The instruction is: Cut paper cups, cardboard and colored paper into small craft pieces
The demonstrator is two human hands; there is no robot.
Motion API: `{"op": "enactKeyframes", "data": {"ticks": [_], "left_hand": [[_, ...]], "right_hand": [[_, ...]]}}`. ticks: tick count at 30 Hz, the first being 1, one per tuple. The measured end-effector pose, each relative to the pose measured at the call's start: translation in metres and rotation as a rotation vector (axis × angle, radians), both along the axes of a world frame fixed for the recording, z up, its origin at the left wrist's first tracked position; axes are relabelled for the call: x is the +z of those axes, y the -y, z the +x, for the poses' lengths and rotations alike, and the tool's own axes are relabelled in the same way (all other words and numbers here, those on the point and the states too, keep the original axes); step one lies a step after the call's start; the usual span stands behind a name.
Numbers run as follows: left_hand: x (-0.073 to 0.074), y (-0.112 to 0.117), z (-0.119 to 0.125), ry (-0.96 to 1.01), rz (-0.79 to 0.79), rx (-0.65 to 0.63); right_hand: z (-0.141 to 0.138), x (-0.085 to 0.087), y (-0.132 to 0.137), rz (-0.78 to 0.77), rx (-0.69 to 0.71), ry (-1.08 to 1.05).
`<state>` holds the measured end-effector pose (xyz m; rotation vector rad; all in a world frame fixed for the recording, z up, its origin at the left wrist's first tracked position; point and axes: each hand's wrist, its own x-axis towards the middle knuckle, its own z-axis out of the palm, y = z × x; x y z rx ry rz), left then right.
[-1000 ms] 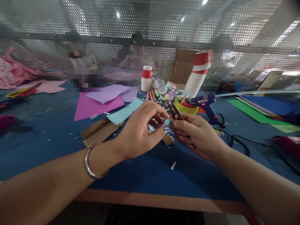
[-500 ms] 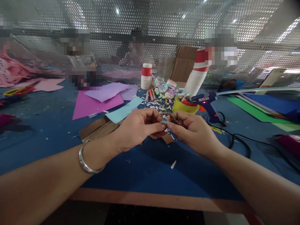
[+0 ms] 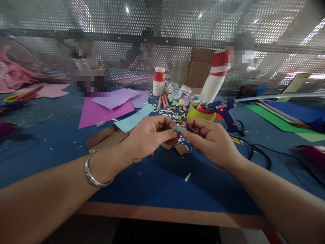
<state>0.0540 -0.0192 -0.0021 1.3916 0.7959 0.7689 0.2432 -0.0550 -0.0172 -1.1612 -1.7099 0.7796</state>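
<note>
A small light-blue strip of paper point(image 3: 179, 128) spans the gap between my two hands over the table. My left hand point(image 3: 156, 134), with a silver bangle at the wrist, is closed and pinches one end. My right hand point(image 3: 207, 139) is closed too, its thumb and fingertips at the other end. Tucked in the right fingers is a thin, dark, pointed tool, apparently small scissors point(image 3: 190, 127); its handle is mostly hidden. Behind the left hand lies a larger light-blue paper sheet point(image 3: 135, 117). Paper scraps point(image 3: 175, 115) and cut cardboard bits point(image 3: 181, 149) lie beyond and beneath the hands.
A blue glue gun point(image 3: 225, 112) with a lit red light stands at right, its black cable point(image 3: 261, 154) trailing across the table. Paper cups point(image 3: 158, 88) and a leaning cup stack point(image 3: 213, 84) stand behind. Purple sheets point(image 3: 106, 112) and corrugated cardboard point(image 3: 104, 140) lie left.
The blue strip has turned and shows more of its length between my fingertips. Both hands have shifted very slightly; the things on the table lie as before.
</note>
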Motion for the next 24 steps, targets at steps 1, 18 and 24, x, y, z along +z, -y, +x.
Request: {"op": "enactKeyframes", "data": {"ticks": [1,18,24], "left_hand": [[-0.0002,-0.001,-0.0007,0.028,-0.008,0.0],[-0.0015,-0.0085,-0.0075,0.165,0.017,-0.017],[-0.0013,-0.008,-0.0073,0.121,0.102,-0.016]], "right_hand": [[0.0001,0.0005,0.0004,-0.006,0.0,-0.022],[0.0026,0.0067,0.0043,-0.131,0.085,-0.048],[0.0027,0.0098,0.0052,-0.087,0.081,0.047]]}}
